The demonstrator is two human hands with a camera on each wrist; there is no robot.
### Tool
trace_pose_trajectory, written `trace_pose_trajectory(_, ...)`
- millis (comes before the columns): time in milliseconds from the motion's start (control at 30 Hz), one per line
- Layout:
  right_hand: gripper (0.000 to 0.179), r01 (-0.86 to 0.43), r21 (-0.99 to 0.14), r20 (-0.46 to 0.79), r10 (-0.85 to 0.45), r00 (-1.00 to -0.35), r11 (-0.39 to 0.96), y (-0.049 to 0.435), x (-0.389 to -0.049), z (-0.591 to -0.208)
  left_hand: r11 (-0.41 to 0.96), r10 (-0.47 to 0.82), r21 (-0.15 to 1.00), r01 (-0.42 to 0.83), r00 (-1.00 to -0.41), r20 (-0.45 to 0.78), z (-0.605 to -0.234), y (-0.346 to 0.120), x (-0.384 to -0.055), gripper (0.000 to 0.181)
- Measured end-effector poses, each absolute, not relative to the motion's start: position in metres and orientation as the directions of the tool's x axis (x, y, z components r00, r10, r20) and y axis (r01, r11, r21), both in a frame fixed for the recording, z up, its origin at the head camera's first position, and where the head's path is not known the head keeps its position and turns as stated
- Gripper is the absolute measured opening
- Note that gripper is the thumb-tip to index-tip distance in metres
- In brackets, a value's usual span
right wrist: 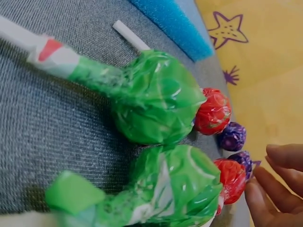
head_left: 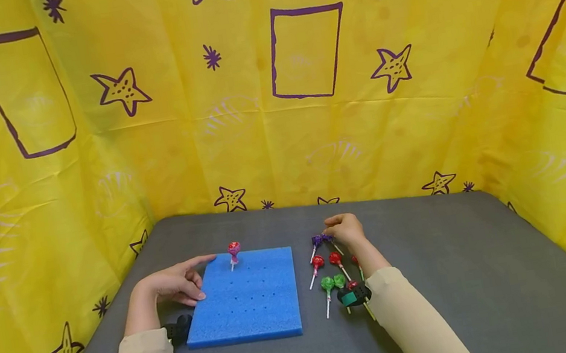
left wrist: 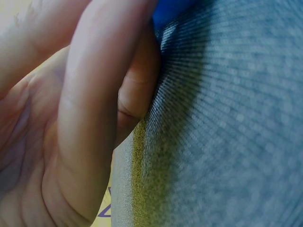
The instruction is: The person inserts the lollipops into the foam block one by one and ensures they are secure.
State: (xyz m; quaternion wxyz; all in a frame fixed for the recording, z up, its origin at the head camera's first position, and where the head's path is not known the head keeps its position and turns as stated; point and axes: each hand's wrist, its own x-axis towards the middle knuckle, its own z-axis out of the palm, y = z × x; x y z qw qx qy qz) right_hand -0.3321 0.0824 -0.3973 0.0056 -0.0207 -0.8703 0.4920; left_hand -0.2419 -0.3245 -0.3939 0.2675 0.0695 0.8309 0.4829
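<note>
A blue foam block (head_left: 271,318) with rows of small holes lies on the grey table. One lollipop (head_left: 234,248) with a red and pink wrapper stands upright in it near the far edge. My left hand (head_left: 173,283) rests against the block's left side, index finger stretched to the far left corner and thumb at the side edge. Over the far end of a lollipop group, my right hand (head_left: 347,229) has its fingertips beside a purple lollipop (right wrist: 242,160). Whether they pinch it cannot be told. Another purple lollipop (right wrist: 232,136) lies next to it.
Right of the block lie red lollipops (head_left: 318,261) and green lollipops (head_left: 327,283), several with white sticks toward me. My right wrist camera (head_left: 354,294) hangs over some of them. Yellow patterned curtains (head_left: 251,144) enclose the grey table (head_left: 440,275).
</note>
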Motion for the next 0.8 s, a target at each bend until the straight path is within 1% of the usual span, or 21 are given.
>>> trace_pose_trajectory(333, 0.031, 0.04, -0.821, -0.02, 0.042, -0.999, 0.57, 0.085, -0.333, -0.403, 0.514, 0.387, 0.846, -0.142, -0.842, -0.376, -0.395, -0.326, -0.243, 0.096)
trace_pose_trajectory(567, 0.036, 0.03, -0.814, -0.024, 0.017, -1.0, 0.581, 0.085, -0.335, -0.412, 0.52, 0.388, 0.844, -0.136, -0.842, -0.374, -0.396, -0.326, -0.243, 0.096)
trace_pose_trajectory(800, 0.039, 0.018, -0.806, -0.022, 0.001, -1.0, 0.591, 0.083, -0.334, -0.412, 0.519, 0.387, 0.844, -0.136, -0.843, -0.374, -0.395, -0.326, -0.243, 0.096)
